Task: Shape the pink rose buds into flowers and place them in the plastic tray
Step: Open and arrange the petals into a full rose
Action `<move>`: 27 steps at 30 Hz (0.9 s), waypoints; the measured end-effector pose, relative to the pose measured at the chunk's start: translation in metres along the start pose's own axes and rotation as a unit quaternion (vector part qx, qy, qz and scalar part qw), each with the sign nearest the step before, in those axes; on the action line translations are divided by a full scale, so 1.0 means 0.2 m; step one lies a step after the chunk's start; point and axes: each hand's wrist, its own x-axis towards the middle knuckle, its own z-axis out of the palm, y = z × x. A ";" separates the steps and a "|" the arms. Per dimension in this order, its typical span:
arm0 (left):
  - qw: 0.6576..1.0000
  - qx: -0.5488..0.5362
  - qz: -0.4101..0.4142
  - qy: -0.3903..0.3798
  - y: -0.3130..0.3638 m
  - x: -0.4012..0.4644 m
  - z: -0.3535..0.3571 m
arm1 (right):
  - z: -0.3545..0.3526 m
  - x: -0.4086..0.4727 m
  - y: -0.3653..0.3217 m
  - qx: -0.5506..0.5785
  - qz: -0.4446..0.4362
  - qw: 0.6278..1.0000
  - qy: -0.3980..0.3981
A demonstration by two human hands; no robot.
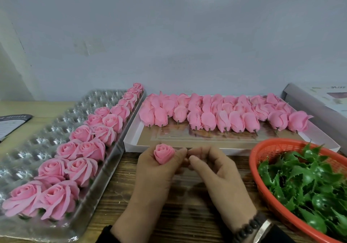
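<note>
On a wood-grain table (120, 195) against a pale wall, the left hand (157, 169) curls around one pink rose bud (163, 153), upright. The right hand (212, 165) pinches beside it; what it pinches is unclear. Left, the plastic tray (37, 149) holds roughly seventeen opened roses (82, 169). Behind, a white box (131, 139) of buds; right, one orange basket (272, 147) of green calyxes (308, 182).
</note>
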 end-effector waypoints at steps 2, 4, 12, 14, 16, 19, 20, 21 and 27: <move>0.996 0.080 0.049 -0.008 -0.01 0.00 0.00 | -0.01 0.00 -0.01 -0.031 -0.037 0.999 0.003; 0.991 0.115 0.061 -0.021 -0.01 0.00 0.00 | -0.01 -0.01 -0.02 -0.068 -0.068 0.995 -0.034; 0.966 0.240 0.062 -0.074 -0.05 -0.01 0.01 | -0.02 0.00 -0.04 -0.144 -0.097 0.978 -0.112; 0.963 0.245 0.064 -0.091 -0.04 -0.02 0.01 | -0.03 0.00 -0.04 -0.129 -0.084 0.982 -0.109; 0.965 0.241 0.054 -0.089 -0.04 -0.03 0.02 | -0.03 0.01 -0.03 -0.133 -0.082 0.983 -0.096; 0.967 0.251 0.024 -0.045 -0.03 -0.02 0.02 | -0.04 0.02 -0.01 -0.126 -0.097 0.986 -0.049; 0.966 0.258 0.018 -0.030 -0.04 -0.02 0.02 | -0.04 0.03 -0.01 -0.124 -0.105 0.986 -0.034; 0.964 0.264 0.013 -0.025 -0.04 -0.02 0.02 | -0.04 0.03 0.00 -0.121 -0.111 0.986 -0.026; 0.964 0.254 -0.005 -0.080 -0.03 -0.02 0.02 | 0.00 0.01 -0.02 -0.195 -0.164 0.965 -0.065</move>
